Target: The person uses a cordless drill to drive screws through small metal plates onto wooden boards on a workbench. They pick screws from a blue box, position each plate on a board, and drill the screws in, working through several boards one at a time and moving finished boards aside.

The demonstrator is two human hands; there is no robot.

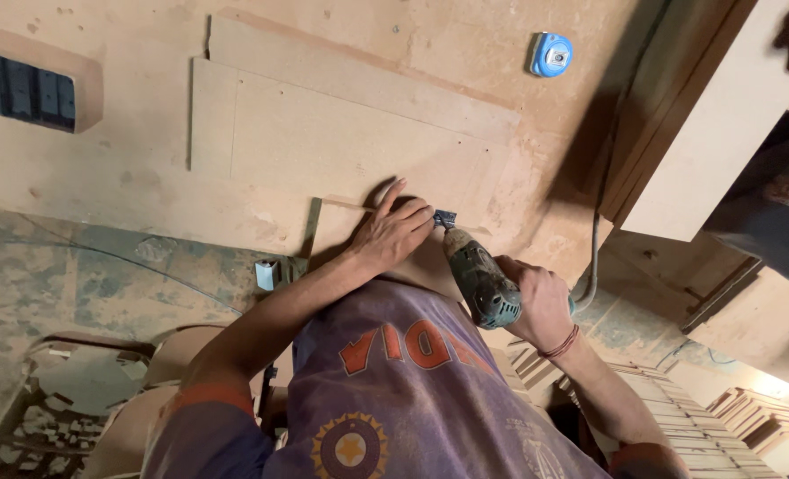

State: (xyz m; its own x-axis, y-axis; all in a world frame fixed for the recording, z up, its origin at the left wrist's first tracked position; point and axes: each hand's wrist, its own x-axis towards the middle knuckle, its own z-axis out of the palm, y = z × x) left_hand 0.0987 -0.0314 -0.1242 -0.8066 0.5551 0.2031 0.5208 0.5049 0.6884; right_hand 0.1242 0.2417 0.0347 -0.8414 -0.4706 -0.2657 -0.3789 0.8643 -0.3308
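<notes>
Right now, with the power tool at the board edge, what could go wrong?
1. The left hand presses the small board right beside the tip of the power tool; a slip could probably hit the fingers.
2. The right hand alone grips the tool, so it might twist.
3. The cord hangs near that arm and could snag.

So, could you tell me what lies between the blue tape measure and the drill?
In the head view, only flat fibreboard sheets lie between the blue tape measure and the drill.
</notes>
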